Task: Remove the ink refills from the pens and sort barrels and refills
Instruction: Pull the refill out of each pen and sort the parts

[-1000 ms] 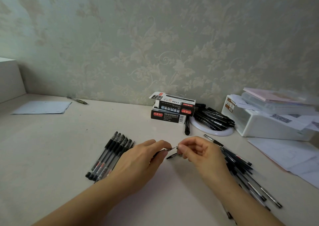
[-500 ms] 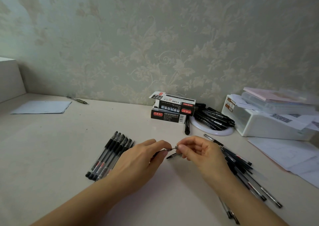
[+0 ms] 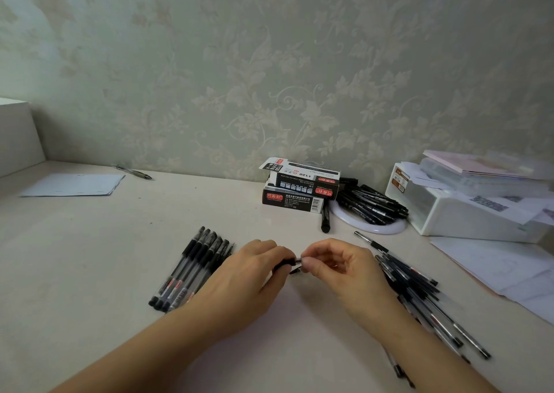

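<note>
My left hand (image 3: pixel 248 278) grips a black pen (image 3: pixel 284 264) near its tip end, most of the barrel hidden under the palm. My right hand (image 3: pixel 344 269) pinches the pen's metal tip piece between thumb and forefinger, close against the left fingers. A small dark part (image 3: pixel 295 271) lies on the table just below the fingertips. A neat row of several clear-barrelled black pens (image 3: pixel 192 268) lies left of my left hand. A loose heap of thin black pens and refills (image 3: pixel 419 290) spreads to the right of my right hand.
Two stacked black pen boxes (image 3: pixel 299 188) stand at the back centre, a single black pen (image 3: pixel 325 221) beside them. A white ring dish (image 3: pixel 371 227) holds more black pens. White storage box (image 3: pixel 467 209) and papers (image 3: pixel 503 266) at right; a paper sheet (image 3: pixel 75 184) and pen (image 3: pixel 135 172) at far left.
Both hands stay nearly in place; the fingertips have drawn closer together on the pen's tip end.
</note>
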Demonstrator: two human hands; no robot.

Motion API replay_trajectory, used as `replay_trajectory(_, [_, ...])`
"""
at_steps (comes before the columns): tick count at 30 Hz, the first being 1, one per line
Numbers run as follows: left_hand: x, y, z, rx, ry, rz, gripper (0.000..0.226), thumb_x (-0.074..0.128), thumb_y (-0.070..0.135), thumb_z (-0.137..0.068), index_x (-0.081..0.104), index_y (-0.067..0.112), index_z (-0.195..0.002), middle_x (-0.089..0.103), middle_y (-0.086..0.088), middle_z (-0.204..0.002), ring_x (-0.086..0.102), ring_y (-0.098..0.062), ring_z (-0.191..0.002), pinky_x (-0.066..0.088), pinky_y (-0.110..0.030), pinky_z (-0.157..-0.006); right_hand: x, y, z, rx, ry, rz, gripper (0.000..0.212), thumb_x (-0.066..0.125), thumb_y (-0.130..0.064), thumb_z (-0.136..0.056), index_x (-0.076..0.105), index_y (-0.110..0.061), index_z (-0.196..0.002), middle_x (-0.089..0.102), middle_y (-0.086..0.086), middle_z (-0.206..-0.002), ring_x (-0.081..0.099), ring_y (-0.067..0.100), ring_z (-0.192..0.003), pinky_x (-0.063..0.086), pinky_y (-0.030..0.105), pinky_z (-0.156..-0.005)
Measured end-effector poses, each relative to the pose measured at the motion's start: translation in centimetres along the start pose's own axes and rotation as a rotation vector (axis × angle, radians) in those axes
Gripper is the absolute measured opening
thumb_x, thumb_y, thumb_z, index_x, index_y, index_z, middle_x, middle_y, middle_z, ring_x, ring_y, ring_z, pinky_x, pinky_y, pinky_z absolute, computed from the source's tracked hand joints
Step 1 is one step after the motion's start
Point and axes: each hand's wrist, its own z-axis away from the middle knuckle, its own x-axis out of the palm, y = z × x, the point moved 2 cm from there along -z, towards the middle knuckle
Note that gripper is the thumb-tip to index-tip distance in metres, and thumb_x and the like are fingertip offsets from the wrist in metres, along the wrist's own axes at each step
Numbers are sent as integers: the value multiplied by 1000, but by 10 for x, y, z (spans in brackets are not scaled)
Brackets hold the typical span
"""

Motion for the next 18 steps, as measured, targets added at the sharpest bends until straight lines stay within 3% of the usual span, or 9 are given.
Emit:
replay_trajectory(2, [-1, 1, -1, 24, 21, -23, 19, 43, 35, -99, 58, 33, -110, 55, 15, -87, 49, -7, -82, 46, -31, -69, 0, 1, 0, 3, -7, 79, 9, 69, -27, -89, 72, -25, -81, 74, -6, -77, 68, 6, -75, 54, 23, -76])
replay_trajectory(4, [-2, 3, -1, 36, 30, -39, 20, 44, 36, -98, 59, 33, -110, 54, 15, -85, 49, -9, -80, 46, -32, -68, 2, 1, 2, 14, -15, 182, 22, 60, -41, -92, 68, -27, -78, 71, -6, -72, 66, 9, -72, 53, 31, -76])
replay_trajectory(7, [-3, 4, 0, 41, 33, -51, 20, 46, 37, -98, 60, 34, -111, 53, 16, -85, 49, -9, -80, 46, -32, -67, 3, 0, 4, 28, 2, 246, 38, 51, -53, -92, 65, -24, -72, 69, -4, -68, 64, 9, -66, 52, 31, -70])
replay_trajectory(9, [-5, 5, 0, 39, 35, -55, 19, 48, 36, -97, 60, 34, -111, 54, 15, -85, 50, -10, -80, 46, -32, -67, 3, -2, 4, 23, 1, 230, 36, 53, -53, -91, 66, -23, -75, 70, -7, -72, 63, 7, -68, 51, 25, -69])
replay_trajectory(11, [-6, 5, 0, 36, 39, -50, 18, 50, 35, -97, 61, 34, -110, 55, 14, -85, 50, -11, -80, 46, -33, -67, 2, -4, 3, 6, -26, 189, 17, 63, -41, -90, 68, -27, -83, 72, -11, -79, 62, 2, -73, 48, 18, -67])
replay_trajectory(13, [-6, 6, -1, 42, 33, -45, 18, 50, 34, -97, 62, 33, -110, 55, 14, -85, 50, -11, -80, 46, -34, -68, 1, -5, 4, -8, -64, 177, 6, 67, -30, -90, 67, -27, -86, 71, -10, -80, 63, 3, -76, 49, 25, -72])
replay_trajectory(16, [-7, 7, -1, 56, 32, -43, 18, 51, 35, -96, 63, 32, -110, 56, 14, -85, 50, -11, -79, 46, -31, -67, 3, -4, 5, -2, -75, 199, 20, 60, -37, -94, 65, -24, -80, 69, -4, -71, 61, 11, -66, 50, 35, -69])
replay_trajectory(18, [-6, 8, -1, 61, 30, -45, 19, 51, 35, -96, 64, 32, -110, 54, 16, -84, 49, -10, -79, 44, -28, -67, 3, -3, 6, -4, -55, 262, 34, 54, -46, -95, 63, -21, -73, 66, -2, -64, 55, 9, -56, 46, 31, -61])
